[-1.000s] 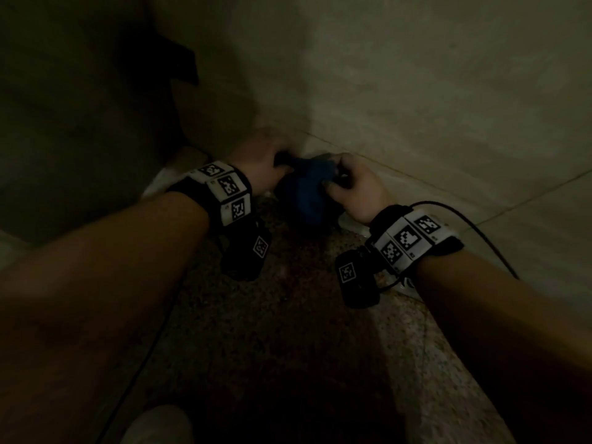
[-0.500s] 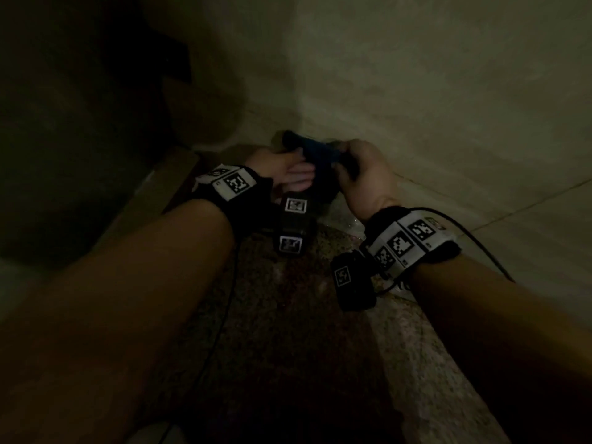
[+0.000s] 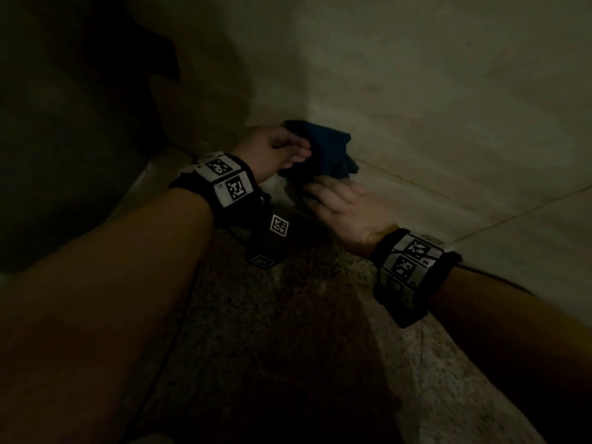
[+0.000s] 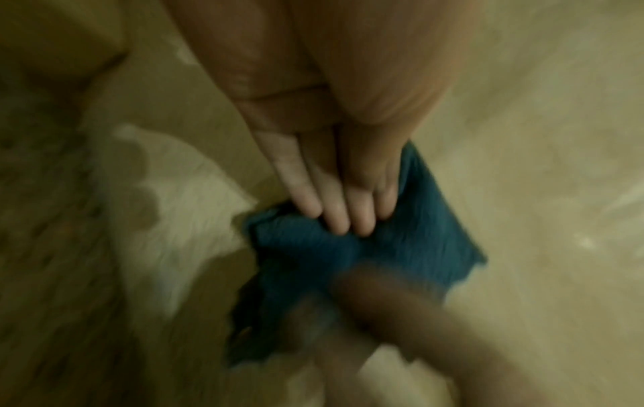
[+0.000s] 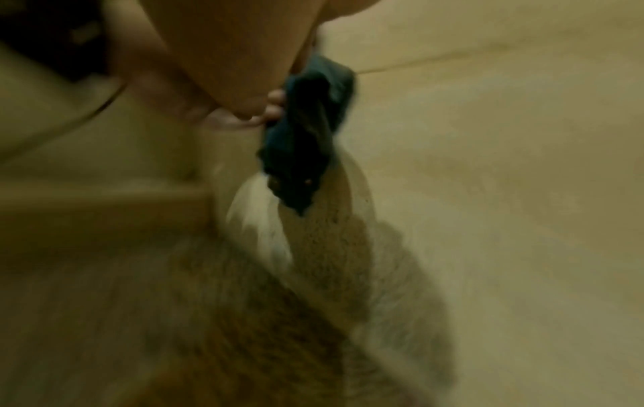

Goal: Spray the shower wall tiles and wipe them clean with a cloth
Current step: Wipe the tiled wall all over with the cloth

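A dark blue cloth [image 3: 326, 149] is held up against the beige tiled wall [image 3: 448, 91], low down near the corner. My left hand [image 3: 301, 152] grips its left edge. In the left wrist view its fingers [image 4: 334, 212] press into the top of the cloth [image 4: 418, 247]. My right hand [image 3: 314, 187] reaches from below with its fingers stretched out, touching the cloth's lower part. In the right wrist view the cloth [image 5: 303, 132] hangs bunched just past my palm. No spray bottle is in view.
A speckled stone floor [image 3: 288, 315] runs under my arms to the wall's base. A pale wet-looking patch [image 4: 181, 192] lies at the floor's corner. A dark wall or panel [image 3: 64, 123] closes in on the left. A cable [image 3: 496, 277] trails from my right wristband.
The cloth has risen from the floor corner onto the wall. My left hand has taken hold of it, and my right hand has loosened its grip and dropped below it.
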`<state>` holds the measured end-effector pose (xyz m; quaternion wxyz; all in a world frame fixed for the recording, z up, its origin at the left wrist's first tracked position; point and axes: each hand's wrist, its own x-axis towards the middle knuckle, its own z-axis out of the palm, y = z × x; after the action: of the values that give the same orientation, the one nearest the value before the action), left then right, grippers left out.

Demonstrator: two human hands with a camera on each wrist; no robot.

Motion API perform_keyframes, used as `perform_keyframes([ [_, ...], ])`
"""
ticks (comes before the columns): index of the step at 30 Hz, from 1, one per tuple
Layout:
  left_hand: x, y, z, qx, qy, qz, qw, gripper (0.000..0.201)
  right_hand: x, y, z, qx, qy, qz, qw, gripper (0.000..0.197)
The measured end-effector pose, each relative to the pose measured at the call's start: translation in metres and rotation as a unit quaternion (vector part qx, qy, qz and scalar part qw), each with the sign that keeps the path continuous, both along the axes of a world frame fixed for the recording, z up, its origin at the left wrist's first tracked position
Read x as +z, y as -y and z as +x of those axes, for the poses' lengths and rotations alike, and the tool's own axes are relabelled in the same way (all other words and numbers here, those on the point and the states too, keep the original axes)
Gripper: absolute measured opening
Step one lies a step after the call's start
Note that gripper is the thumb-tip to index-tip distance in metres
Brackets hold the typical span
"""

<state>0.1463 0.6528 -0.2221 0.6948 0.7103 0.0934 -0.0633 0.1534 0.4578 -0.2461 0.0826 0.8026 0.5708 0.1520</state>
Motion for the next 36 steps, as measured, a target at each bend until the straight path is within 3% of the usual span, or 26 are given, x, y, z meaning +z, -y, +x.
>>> perform_keyframes([
  [5, 0.011, -0.012, 0.002, -0.054, 0.017, 0.103, 0.993, 0.022, 0.006, -0.025, 0.020, -0.028, -0.019, -0.108, 0.994, 0.041],
  [9, 0.029, -0.026, -0.002, -0.076, 0.053, 0.277, 0.956, 0.025, 0.000, -0.026, 0.033, -0.067, 0.159, -0.226, 0.959, 0.053],
  [11, 0.041, -0.040, -0.006, -0.019, 0.061, 0.334, 0.940, 0.024, -0.005, -0.021, 0.038, -0.064, 0.207, -0.272, 0.938, 0.054],
  [12, 0.045, -0.048, -0.010, 0.006, 0.076, 0.385, 0.920, 0.024, -0.006, -0.015, 0.040, -0.067, 0.208, -0.312, 0.925, 0.052],
  [13, 0.049, -0.053, -0.016, 0.026, 0.095, 0.463, 0.881, 0.029, -0.004, -0.010, 0.043, -0.073, 0.200, -0.332, 0.919, 0.048],
  [15, 0.047, -0.059, -0.027, 0.049, 0.130, 0.593, 0.793, 0.052, 0.004, 0.006, 0.045, -0.094, 0.241, -0.377, 0.889, 0.049],
  [16, 0.045, -0.060, -0.033, 0.062, 0.153, 0.623, 0.765, 0.064, 0.006, 0.015, 0.044, -0.098, 0.258, -0.401, 0.873, 0.052],
  [19, 0.034, -0.063, -0.036, 0.075, 0.211, 0.663, 0.714, 0.085, 0.017, 0.017, 0.031, -0.098, 0.259, -0.419, 0.865, 0.052],
  [21, 0.034, -0.065, -0.028, 0.070, 0.211, 0.689, 0.690, 0.087, 0.011, 0.019, 0.037, -0.044, 0.275, -0.358, 0.891, 0.040],
  [23, 0.042, -0.063, -0.018, 0.078, 0.198, 0.684, 0.698, 0.084, 0.003, 0.019, 0.045, 0.013, 0.303, -0.334, 0.892, 0.048],
  [25, 0.048, -0.063, -0.009, 0.088, 0.202, 0.680, 0.700, 0.082, 0.005, 0.009, 0.046, -0.027, 0.326, -0.309, 0.893, 0.039],
  [28, 0.047, -0.065, -0.004, 0.074, 0.198, 0.685, 0.698, 0.082, 0.002, -0.021, 0.049, -0.042, 0.309, -0.310, 0.898, 0.060],
  [29, 0.046, -0.066, -0.003, 0.069, 0.188, 0.685, 0.701, 0.082, 0.002, -0.027, 0.049, -0.049, 0.272, -0.271, 0.922, 0.063],
  [31, 0.045, -0.067, 0.000, 0.058, 0.174, 0.684, 0.706, 0.083, 0.005, -0.039, 0.046, -0.045, 0.270, -0.247, 0.930, 0.059],
  [34, 0.043, -0.069, 0.004, 0.051, 0.166, 0.683, 0.709, 0.084, 0.011, -0.043, 0.047, -0.055, 0.226, -0.300, 0.925, 0.065],
  [36, 0.044, -0.067, 0.005, 0.046, 0.158, 0.676, 0.719, 0.083, 0.020, -0.038, 0.051, -0.005, 0.239, -0.314, 0.919, 0.063],
])
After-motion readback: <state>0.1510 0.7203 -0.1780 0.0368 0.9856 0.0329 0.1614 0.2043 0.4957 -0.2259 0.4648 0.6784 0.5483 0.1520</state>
